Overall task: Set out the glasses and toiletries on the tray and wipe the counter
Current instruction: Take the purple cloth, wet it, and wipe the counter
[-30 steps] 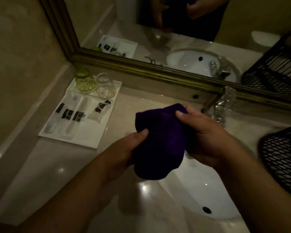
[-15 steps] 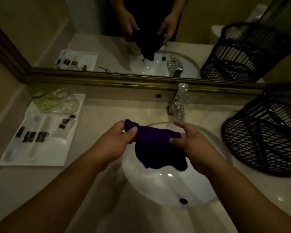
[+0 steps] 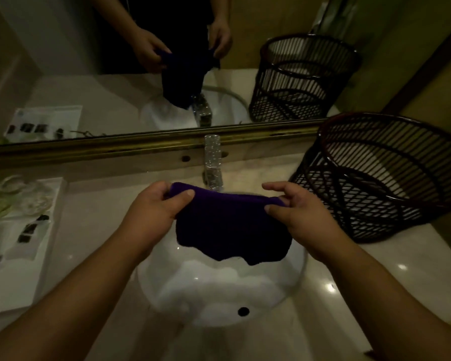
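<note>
- The left hand (image 3: 151, 212) pinches the left top corner of a dark purple cloth (image 3: 232, 225) between thumb and fingers; the right hand (image 3: 297, 220) pinches the right top corner the same way, with its forefinger stretched out above the cloth
- The cloth is held spread between both hands above the white sink (image 3: 219, 295); its lower edge hangs loose and uneven over the basin, clear of the bench (image 3: 94, 222)
- The tap (image 3: 212, 165) stands just behind the cloth, at the back rim of the sink
- A white tray (image 3: 44, 256) lies on the bench at the left, well apart from the hands; two glasses (image 3: 18, 196) stand side by side at its far end, one greenish, one clear; small dark-labelled toiletries (image 3: 29, 229) lie on the tray nearer the camera, too dim to tell apart
- A dark wicker basket (image 3: 380, 178) stands on the bench to the right of the sink, near the right hand
- The mirror (image 3: 115, 74) behind the bench reflects the hands, the cloth, the basket and the tray
</note>
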A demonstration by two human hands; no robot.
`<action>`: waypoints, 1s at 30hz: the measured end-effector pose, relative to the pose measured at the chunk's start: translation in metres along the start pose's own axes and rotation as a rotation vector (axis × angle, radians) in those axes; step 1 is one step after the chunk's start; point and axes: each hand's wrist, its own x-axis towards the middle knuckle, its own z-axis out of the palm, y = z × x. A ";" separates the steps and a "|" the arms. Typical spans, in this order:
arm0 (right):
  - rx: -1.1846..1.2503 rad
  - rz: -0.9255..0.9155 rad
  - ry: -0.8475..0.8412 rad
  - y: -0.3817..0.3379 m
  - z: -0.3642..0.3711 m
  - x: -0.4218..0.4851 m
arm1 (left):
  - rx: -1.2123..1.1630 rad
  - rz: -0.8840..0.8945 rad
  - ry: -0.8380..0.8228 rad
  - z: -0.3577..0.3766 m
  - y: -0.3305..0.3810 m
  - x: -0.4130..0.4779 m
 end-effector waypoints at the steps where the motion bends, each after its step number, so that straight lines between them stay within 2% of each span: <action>1: -0.070 -0.013 0.020 0.002 -0.006 -0.003 | -0.003 0.017 -0.011 0.005 0.005 0.001; 3: -0.214 -0.030 0.072 0.006 -0.023 -0.013 | -0.006 0.056 -0.084 0.018 0.017 0.005; 5: -0.346 -0.040 0.118 0.011 -0.042 -0.023 | 0.097 0.126 -0.203 0.029 0.027 0.008; 9: -0.521 -0.046 0.223 0.021 -0.079 -0.046 | 0.591 0.280 -0.423 0.048 0.045 0.012; 13: -0.664 -0.043 0.306 0.032 -0.111 -0.070 | 0.971 0.464 -0.424 0.079 0.065 0.017; 18: -0.775 -0.079 0.386 0.038 -0.153 -0.099 | 1.109 0.807 -0.345 0.128 0.091 0.023; 21: -0.727 -0.055 0.444 0.036 -0.180 -0.110 | 1.137 0.839 -0.317 0.163 0.110 0.027; 26: -0.360 -0.018 0.531 0.031 -0.225 -0.110 | 1.097 0.856 -0.220 0.219 0.140 0.038; 30: -0.191 -0.027 0.653 0.023 -0.258 -0.094 | 1.037 0.861 -0.108 0.261 0.162 0.048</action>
